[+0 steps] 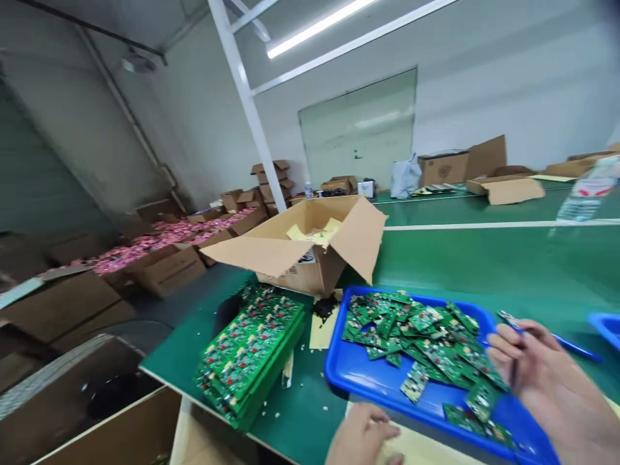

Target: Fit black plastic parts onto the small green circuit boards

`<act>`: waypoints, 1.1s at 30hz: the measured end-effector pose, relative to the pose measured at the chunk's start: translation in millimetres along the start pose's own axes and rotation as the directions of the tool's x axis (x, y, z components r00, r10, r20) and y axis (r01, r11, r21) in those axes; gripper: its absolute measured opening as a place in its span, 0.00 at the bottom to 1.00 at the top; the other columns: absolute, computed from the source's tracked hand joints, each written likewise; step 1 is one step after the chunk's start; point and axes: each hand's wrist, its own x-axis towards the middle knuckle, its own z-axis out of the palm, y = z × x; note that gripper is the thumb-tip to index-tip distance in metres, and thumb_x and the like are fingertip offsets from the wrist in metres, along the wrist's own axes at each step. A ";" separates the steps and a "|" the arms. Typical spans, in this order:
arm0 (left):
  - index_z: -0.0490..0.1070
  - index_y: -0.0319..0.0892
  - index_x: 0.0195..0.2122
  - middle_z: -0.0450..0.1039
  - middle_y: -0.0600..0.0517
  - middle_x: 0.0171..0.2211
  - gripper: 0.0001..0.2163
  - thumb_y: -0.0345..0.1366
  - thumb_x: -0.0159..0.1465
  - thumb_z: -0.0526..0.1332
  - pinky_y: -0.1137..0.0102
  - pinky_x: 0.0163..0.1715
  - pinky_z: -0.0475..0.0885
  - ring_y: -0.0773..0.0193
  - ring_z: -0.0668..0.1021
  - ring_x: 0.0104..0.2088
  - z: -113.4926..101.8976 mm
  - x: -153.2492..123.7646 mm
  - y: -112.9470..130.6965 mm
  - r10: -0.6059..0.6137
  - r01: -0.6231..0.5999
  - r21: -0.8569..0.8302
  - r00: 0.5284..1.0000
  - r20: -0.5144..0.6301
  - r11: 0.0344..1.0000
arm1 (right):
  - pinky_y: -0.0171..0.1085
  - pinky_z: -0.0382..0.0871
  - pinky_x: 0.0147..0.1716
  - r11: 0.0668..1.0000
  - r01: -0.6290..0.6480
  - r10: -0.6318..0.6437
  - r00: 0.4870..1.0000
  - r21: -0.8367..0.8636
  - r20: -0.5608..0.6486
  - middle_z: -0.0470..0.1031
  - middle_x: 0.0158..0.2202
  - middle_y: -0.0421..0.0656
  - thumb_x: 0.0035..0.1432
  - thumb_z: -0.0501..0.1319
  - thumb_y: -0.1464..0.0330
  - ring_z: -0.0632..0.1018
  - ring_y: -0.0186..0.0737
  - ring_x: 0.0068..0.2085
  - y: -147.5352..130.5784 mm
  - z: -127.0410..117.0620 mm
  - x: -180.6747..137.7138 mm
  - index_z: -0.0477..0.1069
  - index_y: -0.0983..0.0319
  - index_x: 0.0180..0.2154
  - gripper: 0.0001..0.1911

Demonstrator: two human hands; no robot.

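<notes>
My left hand [361, 436] is low in the view, at the near edge of the blue tray [346, 374], above pale yellow paper [426, 445]. Its fingers are loosely bent and apart, with nothing visible between them. At the tray's right side, my right hand [537, 365] is closed around a slim blue-handled tool [576, 349]. The metal tip sticks out past the fingers; its exact kind is unclear. Small green circuit boards [436, 349] lie heaped in the tray, a few loose near the front.
Left of the tray stands a stack of green circuit-board panels [252, 349]. Behind it is an open cardboard box [295, 271]. Dark small parts [325, 309] lie on yellow paper between them. A plastic bottle [588, 190] and another blue tray [608, 326] are at right.
</notes>
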 end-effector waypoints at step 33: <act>0.73 0.41 0.36 0.64 0.45 0.39 0.13 0.35 0.63 0.49 0.62 0.40 0.69 0.59 0.73 0.37 -46.9 130.8 10.9 -0.112 0.144 0.113 0.961 -0.252 0.983 | 0.33 0.64 0.24 0.968 -0.010 0.047 0.989 -0.250 0.142 0.67 0.23 0.35 0.45 0.67 0.59 0.70 0.33 0.24 33.3 33.0 -2.5 0.65 0.57 0.47 0.27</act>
